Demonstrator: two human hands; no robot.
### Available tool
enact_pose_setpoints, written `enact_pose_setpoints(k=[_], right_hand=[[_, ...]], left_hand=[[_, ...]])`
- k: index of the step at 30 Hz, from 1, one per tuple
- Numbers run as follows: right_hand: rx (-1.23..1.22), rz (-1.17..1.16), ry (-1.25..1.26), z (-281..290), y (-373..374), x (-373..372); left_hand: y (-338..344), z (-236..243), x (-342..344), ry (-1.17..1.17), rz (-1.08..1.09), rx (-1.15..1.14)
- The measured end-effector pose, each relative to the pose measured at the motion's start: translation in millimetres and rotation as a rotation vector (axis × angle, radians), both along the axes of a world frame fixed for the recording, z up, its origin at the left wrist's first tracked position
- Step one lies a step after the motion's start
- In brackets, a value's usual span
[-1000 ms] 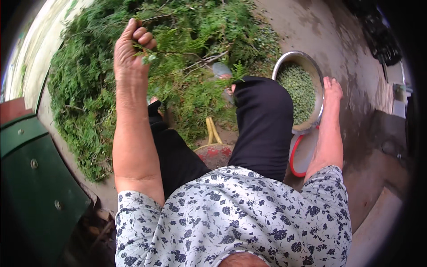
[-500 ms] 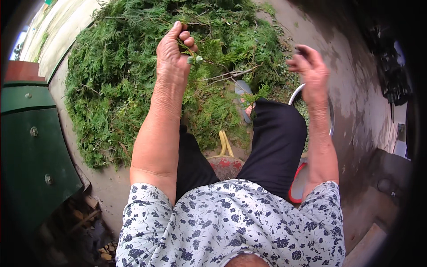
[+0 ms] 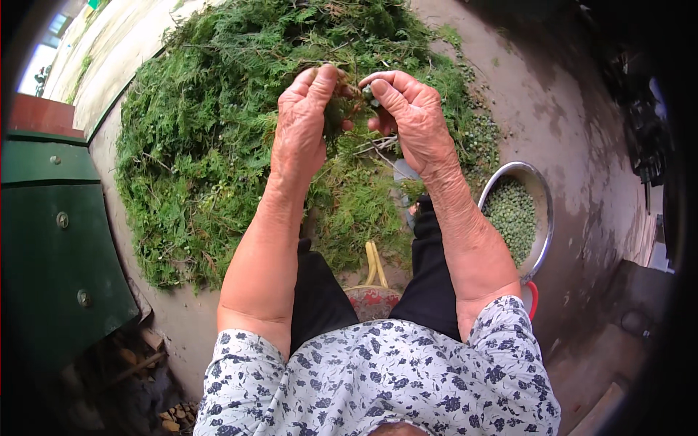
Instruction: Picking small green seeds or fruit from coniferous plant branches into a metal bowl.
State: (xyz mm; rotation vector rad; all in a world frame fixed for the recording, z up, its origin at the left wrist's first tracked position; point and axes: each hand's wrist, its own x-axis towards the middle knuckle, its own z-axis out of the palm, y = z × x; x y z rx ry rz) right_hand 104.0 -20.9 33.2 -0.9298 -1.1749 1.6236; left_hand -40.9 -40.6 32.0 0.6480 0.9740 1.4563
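Note:
Both hands are raised over a heap of cut evergreen branches [image 3: 203,152]. My left hand [image 3: 302,120] is closed, thumb against fingers, on an evergreen sprig [image 3: 334,116] that hangs partly hidden beside it. Just to its right, my right hand [image 3: 416,120] pinches a small green cone [image 3: 369,97] between thumb and fingers, close to the sprig. At my right side stands a round metal basin [image 3: 547,243], and many small green cones [image 3: 511,218] lie in it.
A small seat [image 3: 371,299] with yellow handles [image 3: 375,263] is between my legs. A red-rimmed thing [image 3: 534,299] shows behind my right arm. Loose cones [image 3: 480,138] lie at the heap's right edge. Dark green panels [image 3: 65,254] stand left, above firewood [image 3: 177,416].
My right hand has come in from the right, over the basin side, to meet my left hand, and now pinches a cone. My left hand has moved slightly right and nearer.

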Motion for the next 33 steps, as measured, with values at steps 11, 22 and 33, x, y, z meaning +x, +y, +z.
enact_pose_setpoints(k=[11,22,33], right_hand=[[0.043,0.008,-0.039,-3.0,11.6,3.1],[0.313,-0.068,-0.342,-6.3,12.1,-5.2],[0.581,-0.288,-0.467,-4.7,8.0,-12.3]], left_hand=[[4.8,-1.8,-2.5,0.522,-0.181,0.077],[4.9,-3.8,8.6,0.262,-0.074,0.018],[6.6,-3.4,11.5,0.297,-0.101,0.063]])
